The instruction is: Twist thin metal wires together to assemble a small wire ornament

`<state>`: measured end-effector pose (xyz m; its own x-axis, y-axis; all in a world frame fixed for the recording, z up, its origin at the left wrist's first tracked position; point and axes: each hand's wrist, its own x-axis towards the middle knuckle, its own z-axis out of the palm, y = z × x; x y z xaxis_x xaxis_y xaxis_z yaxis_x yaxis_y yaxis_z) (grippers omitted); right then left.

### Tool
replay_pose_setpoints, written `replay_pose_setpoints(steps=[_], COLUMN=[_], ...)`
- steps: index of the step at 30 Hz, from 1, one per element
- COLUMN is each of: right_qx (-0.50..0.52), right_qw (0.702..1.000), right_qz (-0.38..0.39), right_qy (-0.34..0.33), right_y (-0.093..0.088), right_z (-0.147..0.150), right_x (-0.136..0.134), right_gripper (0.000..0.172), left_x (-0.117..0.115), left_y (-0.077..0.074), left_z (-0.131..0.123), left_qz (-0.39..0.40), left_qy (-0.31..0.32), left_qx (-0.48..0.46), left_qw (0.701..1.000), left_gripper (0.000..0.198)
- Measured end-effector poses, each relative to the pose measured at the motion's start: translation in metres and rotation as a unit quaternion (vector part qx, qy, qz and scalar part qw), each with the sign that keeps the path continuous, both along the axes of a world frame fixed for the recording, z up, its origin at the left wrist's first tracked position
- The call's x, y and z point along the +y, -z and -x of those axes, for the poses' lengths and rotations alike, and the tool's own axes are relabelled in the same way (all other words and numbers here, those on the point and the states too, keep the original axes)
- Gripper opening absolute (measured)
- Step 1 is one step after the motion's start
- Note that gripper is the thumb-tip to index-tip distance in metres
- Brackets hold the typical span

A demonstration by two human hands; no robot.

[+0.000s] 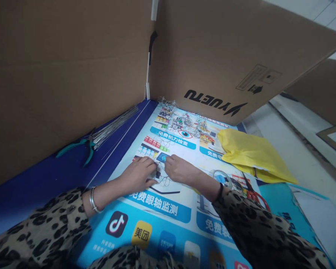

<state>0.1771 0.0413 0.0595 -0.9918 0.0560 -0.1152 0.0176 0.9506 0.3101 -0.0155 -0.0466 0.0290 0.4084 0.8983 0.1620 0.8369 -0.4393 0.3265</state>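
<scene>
My left hand (138, 173) is over the printed sheet (190, 157), its fingers curled and its thumb a little apart. Close beside it, my right hand (180, 170) is closed, the fingertips pinched together. Between and just below the fingertips shows a thin bent wire (164, 181), faint against the print. Both hands seem to grip this wire, though the fingers hide the exact points of contact. Further back on the sheet lies a tangled heap of thin wire shapes (187, 121).
Teal-handled pliers (86, 144) and a bundle of straight wires (114, 127) lie at left. A yellow bag (252, 155), red-handled scissors (257, 198) and a wire coil (222, 178) lie at right. Cardboard walls (212, 48) stand behind and at left.
</scene>
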Motion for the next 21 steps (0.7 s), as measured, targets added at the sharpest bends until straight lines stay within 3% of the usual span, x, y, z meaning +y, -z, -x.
replay_pose_setpoints(steps=[2,5,11,16,21], right_qx=[0.007,0.075,0.258,0.314,0.305], right_qw=[1.000,0.989,0.891,0.848,0.837], right_qz=[0.013,0.073,0.256,0.273,0.286], right_qy=[0.017,0.104,0.273,0.329,0.353], right_y=[0.002,0.009,0.039,0.056,0.058], right_z=[-0.004,-0.010,-0.011,-0.002,-0.001], right_x=[0.005,0.012,0.023,0.026,0.028], right_gripper=[0.026,0.023,0.020,0.011,0.014], left_x=[0.000,0.000,0.001,0.002,0.004], left_y=[0.000,0.000,-0.001,-0.001,-0.001], left_z=[0.000,0.001,0.000,0.001,0.001], left_qz=[-0.003,-0.004,0.000,-0.004,-0.002], left_qy=[0.003,0.009,0.010,0.017,0.017], left_qx=[-0.002,-0.005,0.014,0.014,0.016], left_qw=[1.000,1.000,1.000,1.000,1.000], left_gripper=[0.030,0.031,0.035,0.032,0.032])
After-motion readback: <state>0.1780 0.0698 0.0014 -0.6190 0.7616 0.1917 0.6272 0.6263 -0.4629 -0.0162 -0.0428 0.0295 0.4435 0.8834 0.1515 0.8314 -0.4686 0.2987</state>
